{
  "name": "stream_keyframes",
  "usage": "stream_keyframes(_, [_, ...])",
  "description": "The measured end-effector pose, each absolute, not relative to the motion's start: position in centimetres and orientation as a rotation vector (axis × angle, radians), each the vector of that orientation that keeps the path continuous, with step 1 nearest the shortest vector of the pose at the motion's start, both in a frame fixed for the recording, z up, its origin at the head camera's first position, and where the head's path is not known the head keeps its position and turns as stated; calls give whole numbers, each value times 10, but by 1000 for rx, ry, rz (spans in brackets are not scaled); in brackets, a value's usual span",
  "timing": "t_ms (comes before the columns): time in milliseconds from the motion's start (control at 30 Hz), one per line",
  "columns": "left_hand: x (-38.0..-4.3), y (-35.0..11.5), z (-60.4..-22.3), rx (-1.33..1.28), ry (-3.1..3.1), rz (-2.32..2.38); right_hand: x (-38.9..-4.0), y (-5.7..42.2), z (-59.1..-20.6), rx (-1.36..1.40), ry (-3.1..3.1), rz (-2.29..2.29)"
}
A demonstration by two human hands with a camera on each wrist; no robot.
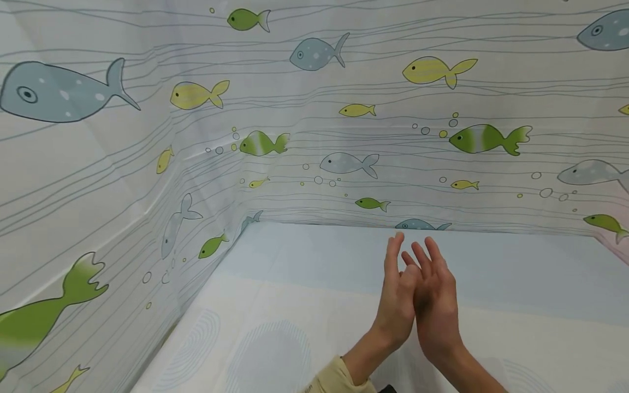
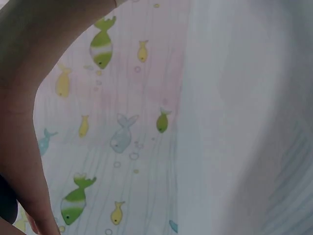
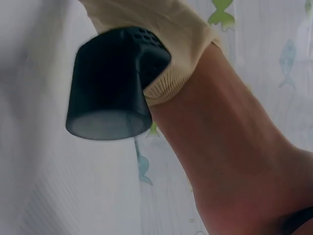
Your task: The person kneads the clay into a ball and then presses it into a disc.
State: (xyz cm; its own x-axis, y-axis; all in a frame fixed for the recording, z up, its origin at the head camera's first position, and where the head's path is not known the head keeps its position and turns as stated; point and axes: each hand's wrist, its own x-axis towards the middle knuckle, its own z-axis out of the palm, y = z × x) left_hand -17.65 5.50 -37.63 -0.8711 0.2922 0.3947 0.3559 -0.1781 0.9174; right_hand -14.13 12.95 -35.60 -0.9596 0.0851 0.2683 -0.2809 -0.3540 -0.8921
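My left hand (image 1: 397,300) and my right hand (image 1: 438,308) are raised together over the white and pale blue surface (image 1: 334,311). Their heels meet or nearly meet, and the palms face each other. The fingers point up and away, mostly extended and slightly bent. Nothing shows between the hands, though part of the space between the palms is hidden. In the right wrist view, a bare wrist (image 3: 220,127) comes out of a beige sleeve (image 3: 161,29) with a dark device (image 3: 107,88) on it. A bare forearm (image 2: 22,112) fills the left side of the left wrist view.
Walls of fish-printed sheeting (image 1: 295,114) stand behind the surface and along its left side, meeting in a creased corner. The surface carries faint round patterns and a pale blue band along its far edge. A pinkish patch (image 1: 616,210) shows at the far right.
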Motion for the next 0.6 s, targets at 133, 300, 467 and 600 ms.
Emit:
stream_keyframes(133, [-174, 58, -377, -787, -1993, -2256, -143, 133, -355, 233, -1613, 2411])
stream_keyframes(300, [-173, 59, -377, -801, -1992, -2253, -145, 133, -355, 216, -1603, 2416])
stream_keyframes(467, [-170, 61, -378, -826, -2001, -2244, -147, 136, -352, 202, -1557, 2430])
stream_keyframes(600, [-166, 62, -378, -862, -2015, -2227, -149, 140, -351, 198, -1512, 2443])
